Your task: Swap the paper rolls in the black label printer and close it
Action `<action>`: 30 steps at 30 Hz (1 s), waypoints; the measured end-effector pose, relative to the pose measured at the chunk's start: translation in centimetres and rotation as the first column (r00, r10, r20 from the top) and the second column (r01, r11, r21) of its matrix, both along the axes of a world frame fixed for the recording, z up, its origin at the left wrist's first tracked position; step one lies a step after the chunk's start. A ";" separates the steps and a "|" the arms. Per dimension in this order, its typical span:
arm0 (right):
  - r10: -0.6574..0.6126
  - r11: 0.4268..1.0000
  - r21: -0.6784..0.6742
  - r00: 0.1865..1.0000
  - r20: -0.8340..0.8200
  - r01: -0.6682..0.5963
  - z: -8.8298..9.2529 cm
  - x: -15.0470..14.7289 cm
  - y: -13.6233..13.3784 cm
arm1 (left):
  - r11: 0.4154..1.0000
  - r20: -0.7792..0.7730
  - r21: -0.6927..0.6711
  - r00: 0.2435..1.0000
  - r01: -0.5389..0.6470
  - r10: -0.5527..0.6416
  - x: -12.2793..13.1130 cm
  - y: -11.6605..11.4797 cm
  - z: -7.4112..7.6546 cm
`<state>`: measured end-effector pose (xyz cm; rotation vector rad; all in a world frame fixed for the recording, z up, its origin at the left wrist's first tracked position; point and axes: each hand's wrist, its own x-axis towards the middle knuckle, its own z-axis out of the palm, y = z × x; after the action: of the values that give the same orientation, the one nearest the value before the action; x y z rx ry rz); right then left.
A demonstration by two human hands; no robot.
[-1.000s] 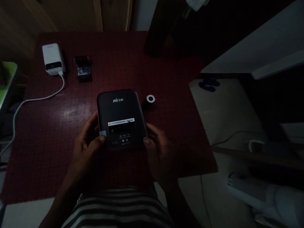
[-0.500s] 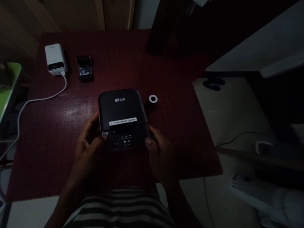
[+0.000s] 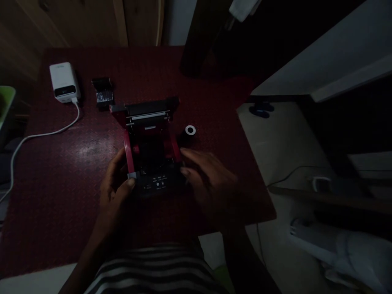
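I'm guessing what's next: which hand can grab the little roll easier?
Probably the right. The right hand seems free, on the side of the open printer where the roll lies; the left hand grips the printer's other front corner.

The whole picture is very dim, like a room with the lamp off. A weak light seems to fall from above and makes a soft pale shine on the red table (image 3: 88, 149), left of the printer (image 3: 150, 163). The white box (image 3: 63, 81) and its white cable (image 3: 45, 132) are the brightest things. The right hand (image 3: 211, 179) is smeared with blur. The left hand (image 3: 118, 185) looks sharper but dark. The inside of the printer sits in deep shadow. The top right corner is almost black. Lines near the edges bend and stretch, and everything looks grainy.
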<state>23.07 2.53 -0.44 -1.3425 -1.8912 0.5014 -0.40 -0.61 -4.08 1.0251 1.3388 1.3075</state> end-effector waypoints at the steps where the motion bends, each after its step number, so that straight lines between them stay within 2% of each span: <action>1: 0.051 0.996 0.071 0.998 0.043 -0.054 0.5 -0.5 1.0 | 0.999 -0.020 0.031 1.000 0.012 -0.012 -0.1 0.0 -0.3; 3: 0.175 0.973 0.114 0.966 0.192 -0.199 1.4 -2.1 3.1 | 0.995 -0.072 0.093 0.997 0.024 -0.017 -0.3 -0.1 -1.0; 4: 0.240 0.961 0.068 0.928 0.286 -0.269 1.8 -3.1 4.2 | 0.993 -0.101 0.113 0.995 0.026 -0.014 -0.5 -0.2 -1.4; 6: 0.356 0.933 -0.118 0.820 0.449 -0.340 2.6 -4.9 6.0 | 0.991 -0.154 0.127 0.988 0.033 -0.013 -0.7 -0.3 -1.9; 8: 0.436 0.899 -0.284 0.736 0.518 -0.333 3.4 -6.5 7.2 | 0.991 -0.190 0.127 0.981 0.050 -0.025 -0.8 -0.4 -2.3; 11: 0.473 0.874 -0.395 0.685 0.555 -0.283 4.4 -7.9 7.9 | 0.989 -0.197 0.130 0.980 0.064 -0.038 -0.8 -0.4 -2.5; 14: 0.476 0.868 -0.442 0.637 0.606 -0.227 4.8 -8.3 8.1 | 0.990 -0.196 0.138 0.981 0.042 -0.014 -0.7 -0.4 -2.6; 18: 0.500 0.859 -0.443 0.613 0.612 -0.257 4.8 -7.8 8.5 | 0.992 -0.190 0.108 0.981 0.065 -0.044 -0.8 -0.4 -2.5; 22: 0.512 0.846 -0.473 0.629 0.585 -0.248 5.5 -7.7 8.7 | 0.990 -0.189 0.115 0.981 0.077 -0.054 -0.9 -0.3 -2.3; 25: 0.456 0.873 -0.437 0.685 0.569 -0.218 6.0 -7.3 7.9 | 0.989 -0.200 0.125 0.979 0.077 -0.051 -0.8 -0.3 -2.2; 27: 0.397 0.910 -0.323 0.774 0.494 -0.261 6.1 -6.0 6.7 | 0.990 -0.195 0.117 0.980 0.074 -0.051 -0.8 -0.3 -2.2; 30: 0.304 0.953 -0.067 0.923 0.237 -0.297 6.1 -2.3 4.6 | 0.994 -0.188 0.094 0.981 0.057 -0.039 -0.7 -0.3 -2.0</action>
<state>20.79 7.15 5.66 -1.1794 -2.3226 0.5361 -1.10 -0.95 -6.11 1.2663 1.3892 1.2776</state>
